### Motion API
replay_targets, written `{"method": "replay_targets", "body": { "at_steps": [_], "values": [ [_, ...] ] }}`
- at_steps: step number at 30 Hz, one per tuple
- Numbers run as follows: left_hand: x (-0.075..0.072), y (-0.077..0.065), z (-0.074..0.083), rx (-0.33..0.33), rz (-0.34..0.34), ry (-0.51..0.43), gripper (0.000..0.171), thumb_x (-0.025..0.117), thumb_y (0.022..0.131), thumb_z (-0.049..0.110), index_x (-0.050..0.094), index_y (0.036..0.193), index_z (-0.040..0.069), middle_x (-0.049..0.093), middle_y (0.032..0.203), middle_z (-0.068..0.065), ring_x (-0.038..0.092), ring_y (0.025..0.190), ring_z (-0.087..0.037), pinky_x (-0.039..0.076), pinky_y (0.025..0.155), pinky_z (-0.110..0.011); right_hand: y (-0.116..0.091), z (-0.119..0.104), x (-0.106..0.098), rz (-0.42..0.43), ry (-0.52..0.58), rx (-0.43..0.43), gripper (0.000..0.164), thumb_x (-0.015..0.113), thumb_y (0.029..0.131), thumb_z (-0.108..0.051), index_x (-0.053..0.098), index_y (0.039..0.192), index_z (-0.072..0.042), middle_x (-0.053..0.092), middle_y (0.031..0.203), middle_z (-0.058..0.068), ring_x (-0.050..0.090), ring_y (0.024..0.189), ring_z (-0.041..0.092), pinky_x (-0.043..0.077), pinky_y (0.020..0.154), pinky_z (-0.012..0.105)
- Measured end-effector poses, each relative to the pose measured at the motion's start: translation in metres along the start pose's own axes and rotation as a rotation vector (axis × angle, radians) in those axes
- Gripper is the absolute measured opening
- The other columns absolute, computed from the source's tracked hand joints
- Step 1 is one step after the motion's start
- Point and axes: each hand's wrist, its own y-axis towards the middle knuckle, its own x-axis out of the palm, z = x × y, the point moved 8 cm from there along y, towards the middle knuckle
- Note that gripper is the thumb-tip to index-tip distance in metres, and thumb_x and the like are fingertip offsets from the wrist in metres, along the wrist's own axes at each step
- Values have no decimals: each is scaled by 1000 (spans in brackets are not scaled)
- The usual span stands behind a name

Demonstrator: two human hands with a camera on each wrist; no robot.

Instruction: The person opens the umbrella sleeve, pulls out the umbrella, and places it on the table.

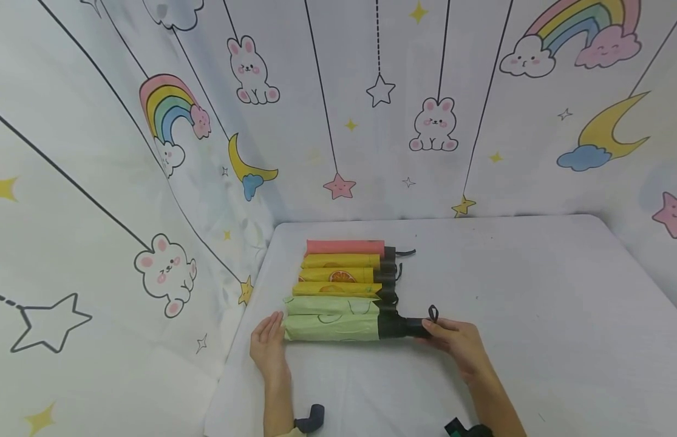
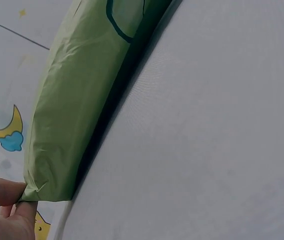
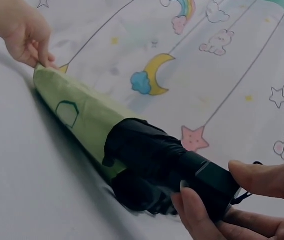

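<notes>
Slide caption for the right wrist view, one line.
Right-hand fingers grip the black handle of a green-sleeved folded umbrella while left-hand fingers pinch its far end, cartoon-print cloth behind.

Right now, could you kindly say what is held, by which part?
The front green umbrella: left grip pinching its green end, right grip holding its black handle.

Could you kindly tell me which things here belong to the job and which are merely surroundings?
Part of the job:
long green cylindrical bundle with black handle, held by left hand and right hand
likely also, lined up beyond: second green bundle, three yellow bundles, pink bundle

Just surroundings:
white tabletop
white cartoon-printed backdrop
</notes>
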Motion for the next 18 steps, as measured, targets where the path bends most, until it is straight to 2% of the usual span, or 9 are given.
{"method": "replay_targets", "body": {
  "at_steps": [9,18],
  "values": [
    [0,0,-2,-11,-10,8,46,59,100,-11,45,144,-6,61,143,-21,62,133,-28,52,104,-22,-4,-2,-11,13,23,-1,55,79,95,-18,60,134,15,70,125,24,79,93,30,63,89,32],
    [1,-1,-1,-18,-14,11,47,58,100,-11,44,144,-7,60,143,-21,61,133,-28,52,105,-22,-9,-6,-20,39,-7,13,60,80,94,-22,58,136,15,66,131,27,78,95,28,62,89,30]
  ]
}}
